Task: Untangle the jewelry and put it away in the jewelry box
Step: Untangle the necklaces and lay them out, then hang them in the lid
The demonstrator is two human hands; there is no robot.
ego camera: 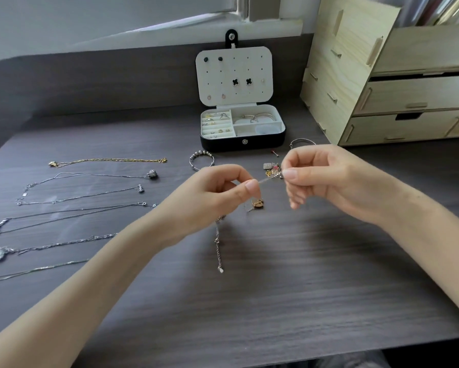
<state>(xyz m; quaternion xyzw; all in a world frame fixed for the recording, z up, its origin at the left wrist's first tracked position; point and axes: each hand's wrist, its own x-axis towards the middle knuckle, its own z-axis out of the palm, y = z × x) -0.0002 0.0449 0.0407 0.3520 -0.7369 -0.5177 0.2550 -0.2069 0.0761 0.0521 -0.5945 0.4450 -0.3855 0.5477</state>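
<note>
A thin silver chain [267, 180] is stretched taut between my two hands above the dark desk. My left hand [223, 192] pinches one end; below it a chain tail with a clasp [218, 248] hangs onto the desk. My right hand [326, 179] pinches the other end beside a small cluster of charms [271, 168]. A gold pendant [257, 203] lies under my left fingers. The black jewelry box [243, 146] stands open behind, with rings and bangles in its compartments and earrings on its white lid [212, 73].
Several necklaces lie laid out straight at the left, among them a gold chain [109, 161] and a silver one with a heart pendant [152, 174]. A beaded bangle [202, 158] and another bangle [301, 141] sit before the box. A wooden drawer unit [398, 102] stands at the right.
</note>
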